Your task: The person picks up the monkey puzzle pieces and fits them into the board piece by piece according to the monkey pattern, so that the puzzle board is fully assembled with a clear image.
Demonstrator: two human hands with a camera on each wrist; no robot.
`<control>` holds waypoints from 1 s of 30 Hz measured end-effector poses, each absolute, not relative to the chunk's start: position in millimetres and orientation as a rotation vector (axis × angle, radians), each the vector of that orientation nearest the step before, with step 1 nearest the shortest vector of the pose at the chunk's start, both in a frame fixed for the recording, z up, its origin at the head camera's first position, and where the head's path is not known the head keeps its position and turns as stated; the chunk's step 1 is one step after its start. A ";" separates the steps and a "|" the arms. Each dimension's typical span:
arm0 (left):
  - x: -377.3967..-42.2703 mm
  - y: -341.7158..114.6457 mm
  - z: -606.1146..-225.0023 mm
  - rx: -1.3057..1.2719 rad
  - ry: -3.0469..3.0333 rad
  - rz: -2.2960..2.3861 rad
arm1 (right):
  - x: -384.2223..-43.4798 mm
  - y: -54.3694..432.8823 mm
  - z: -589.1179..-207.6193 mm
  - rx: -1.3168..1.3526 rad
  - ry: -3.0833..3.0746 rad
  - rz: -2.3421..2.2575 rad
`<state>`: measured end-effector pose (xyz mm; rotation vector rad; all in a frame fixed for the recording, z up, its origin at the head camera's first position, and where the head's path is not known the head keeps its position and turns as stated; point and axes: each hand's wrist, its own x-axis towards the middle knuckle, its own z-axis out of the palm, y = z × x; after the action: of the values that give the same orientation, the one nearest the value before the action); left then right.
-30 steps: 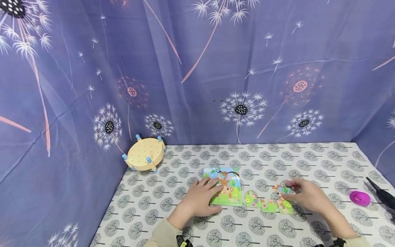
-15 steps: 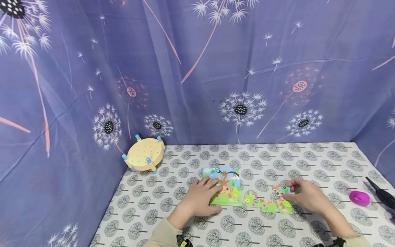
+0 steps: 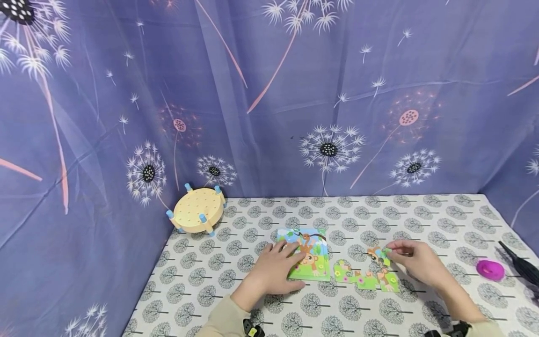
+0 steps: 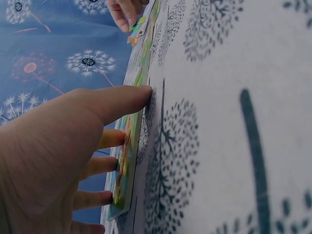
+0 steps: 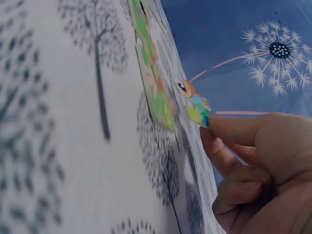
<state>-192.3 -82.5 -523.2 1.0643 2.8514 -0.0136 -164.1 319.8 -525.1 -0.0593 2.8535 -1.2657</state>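
Observation:
Between the thumb and fingers of my right hand (image 3: 418,262) is a puzzle piece (image 3: 377,256) with part of a brown animal's face and green leaf. In the right wrist view that puzzle piece (image 5: 196,105) is tilted, off the cloth. Below it lie joined puzzle pieces (image 3: 366,282) with green grass and flowers, forming a bottom row. My left hand (image 3: 275,269) rests its spread fingers on a square monkey puzzle (image 3: 315,264) to the left. In the left wrist view the fingertips touch the puzzle's face (image 4: 127,161), and the thumb lies along its near edge.
A round yellow pegged stool-like object (image 3: 199,210) with blue tips stands at the back left. Right of my right hand lie a small magenta dish-like object (image 3: 491,270) and a black object (image 3: 524,267). Purple dandelion curtains (image 3: 269,154) border the tree-print cloth (image 3: 421,215).
My right hand has lifted the animal-face piece away from the bottom row, moving it slightly up and left, opening a gap. My left hand stays on the monkey puzzle.

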 end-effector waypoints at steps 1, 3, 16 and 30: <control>-192.4 -82.2 -523.1 1.061 2.851 -0.012 | -165.1 318.0 -524.8 -0.056 2.853 -1.276; -192.7 -81.8 -522.8 1.061 2.852 -0.011 | -167.6 313.3 -524.8 -0.049 2.854 -1.299; -194.6 -82.2 -525.8 1.072 2.882 -0.021 | -190.2 253.0 -523.2 -0.175 2.779 -1.428; -194.3 -82.3 -524.7 1.051 2.866 -0.031 | -207.9 187.0 -528.7 -0.187 2.699 -1.446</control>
<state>-194.3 -82.3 -524.7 1.0514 2.8660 -0.0312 -207.9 187.0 -528.7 -0.1874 2.6987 -1.4456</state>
